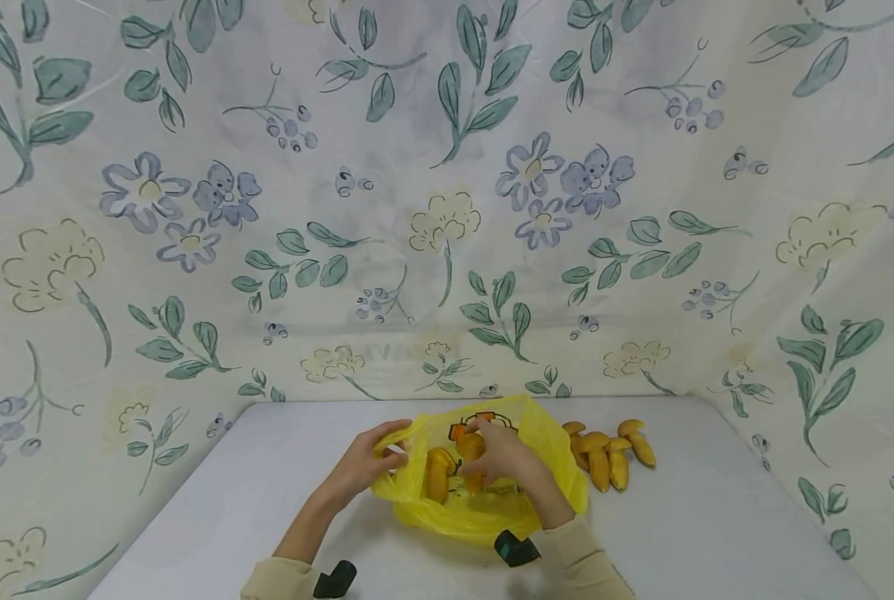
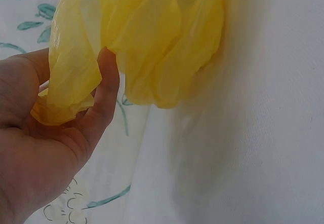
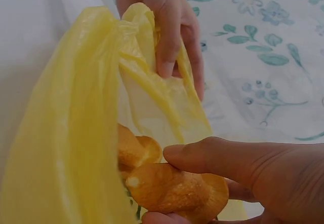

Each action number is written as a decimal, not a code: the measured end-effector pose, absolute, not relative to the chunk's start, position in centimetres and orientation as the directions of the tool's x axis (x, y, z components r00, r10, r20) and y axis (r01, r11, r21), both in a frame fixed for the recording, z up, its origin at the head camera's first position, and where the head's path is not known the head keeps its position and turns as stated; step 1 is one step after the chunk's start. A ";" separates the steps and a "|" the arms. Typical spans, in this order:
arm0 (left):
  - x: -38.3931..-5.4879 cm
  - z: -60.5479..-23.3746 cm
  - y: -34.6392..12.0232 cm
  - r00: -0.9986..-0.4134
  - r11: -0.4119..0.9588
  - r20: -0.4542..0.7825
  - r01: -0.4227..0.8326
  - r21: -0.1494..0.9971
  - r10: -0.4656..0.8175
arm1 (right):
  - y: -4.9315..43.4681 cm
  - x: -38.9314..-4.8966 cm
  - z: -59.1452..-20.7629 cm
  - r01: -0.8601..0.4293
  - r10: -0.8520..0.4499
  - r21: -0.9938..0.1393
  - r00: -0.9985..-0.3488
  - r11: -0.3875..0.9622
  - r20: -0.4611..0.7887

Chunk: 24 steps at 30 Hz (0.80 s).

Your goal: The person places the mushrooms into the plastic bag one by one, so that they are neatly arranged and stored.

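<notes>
A yellow plastic bag [image 1: 559, 467] lies spread with its mouth toward me on the white table. My left hand [image 1: 372, 458] grips the bag's left edge, and in the left wrist view its fingers curl round the thin yellow plastic [image 2: 147, 46]. Inside the bag mouth, my right hand [image 1: 502, 454] pinches an orange-brown mushroom [image 3: 174, 191] between thumb and fingers. Another mushroom [image 1: 437, 475] sits within the bag to the left of it; the right wrist view shows this second mushroom [image 3: 136, 150] just behind the held one.
Right of the bag, several similar mushrooms [image 1: 599, 462] lie in a loose group on the white table [image 1: 686, 533]. A floral cloth [image 1: 447, 250] hangs behind the table and along its sides. Dark camera mounts [image 1: 516, 548] are on both wrists.
</notes>
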<state>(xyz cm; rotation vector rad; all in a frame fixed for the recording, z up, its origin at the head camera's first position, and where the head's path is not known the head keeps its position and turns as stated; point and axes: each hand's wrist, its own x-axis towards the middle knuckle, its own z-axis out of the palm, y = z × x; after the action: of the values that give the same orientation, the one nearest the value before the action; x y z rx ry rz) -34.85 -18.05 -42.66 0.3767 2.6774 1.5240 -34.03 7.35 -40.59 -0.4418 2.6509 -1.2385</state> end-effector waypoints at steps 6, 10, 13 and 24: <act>-34.8 -42.8 -18.0 -0.970 0.490 0.083 0.187 0.852 0.227 | 7.2 -34.0 -41.0 -0.179 -0.331 -0.772 -0.943 0.610 -0.043; -34.7 -42.8 -17.9 -0.970 0.493 0.087 0.192 0.849 0.227 | 6.9 -34.2 -41.4 -0.166 -0.313 -0.768 -0.949 0.618 -0.047; -34.7 -42.7 -17.9 -0.971 0.494 0.087 0.190 0.849 0.224 | 6.7 -34.4 -41.7 -0.150 -0.298 -0.769 -0.953 0.621 -0.054; -34.5 -42.5 -17.8 -0.968 0.484 0.089 0.196 0.853 0.235 | 6.5 -34.5 -42.6 -0.139 -0.293 -0.781 -0.954 0.609 -0.059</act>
<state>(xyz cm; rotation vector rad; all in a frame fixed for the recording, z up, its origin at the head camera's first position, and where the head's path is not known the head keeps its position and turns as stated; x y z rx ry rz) -34.53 -17.79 -42.53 0.3876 2.6723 1.5273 -34.48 6.53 -42.56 -0.3595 2.6521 -1.2646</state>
